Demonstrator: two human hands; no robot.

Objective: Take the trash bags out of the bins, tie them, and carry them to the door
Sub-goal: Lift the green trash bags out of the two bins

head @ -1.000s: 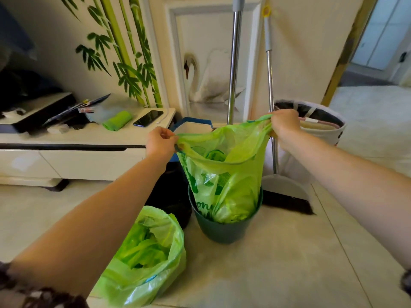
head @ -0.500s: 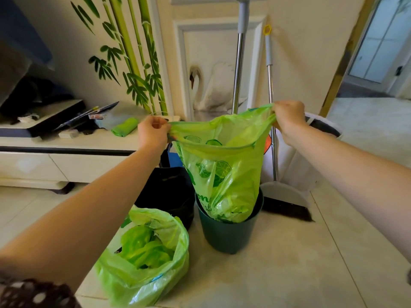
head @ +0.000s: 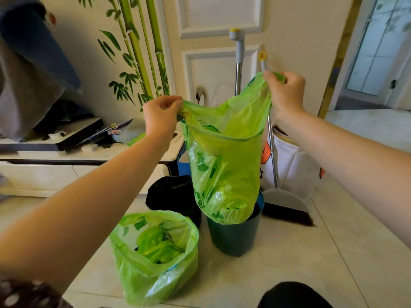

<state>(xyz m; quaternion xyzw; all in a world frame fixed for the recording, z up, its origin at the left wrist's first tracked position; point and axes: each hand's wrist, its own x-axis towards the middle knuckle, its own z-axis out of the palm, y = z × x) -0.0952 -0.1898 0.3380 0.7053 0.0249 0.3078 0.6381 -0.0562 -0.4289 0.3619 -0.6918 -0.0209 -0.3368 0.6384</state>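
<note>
Since the frame half a second back, I have raised the green trash bag (head: pixel 224 165) further: more of it is clear of the dark green bin (head: pixel 233 237), and only its rounded bottom now sits at the bin's rim. My right hand (head: pixel 285 94) has gone higher than my left hand (head: pixel 161 115), so the bag's mouth slopes up to the right.

Left grip: fingers pinched shut on the bag's left rim edge. Right grip: fingers closed on the right rim edge, bunched plastic showing above the knuckles. The bag hangs between both hands, mouth stretched open, crumpled green contents visible through the film in its lower half.

A second green trash bag (head: pixel 155 254) stands on the tiled floor (head: pixel 289 263) at front left, mouth open, untied, near the dark green bin but not touching it as far as I can tell. A black bin (head: pixel 172 196) stands just behind that bag, left of the dark green bin.

A broom (head: pixel 287 206) leans against the wall behind the dark green bin, head on the floor, and a mop handle (head: pixel 239 61) stands beside it. White bin (head: pixel 293 167) at right, behind the broom. Low white cabinet (head: pixel 55 170) at left.
</note>
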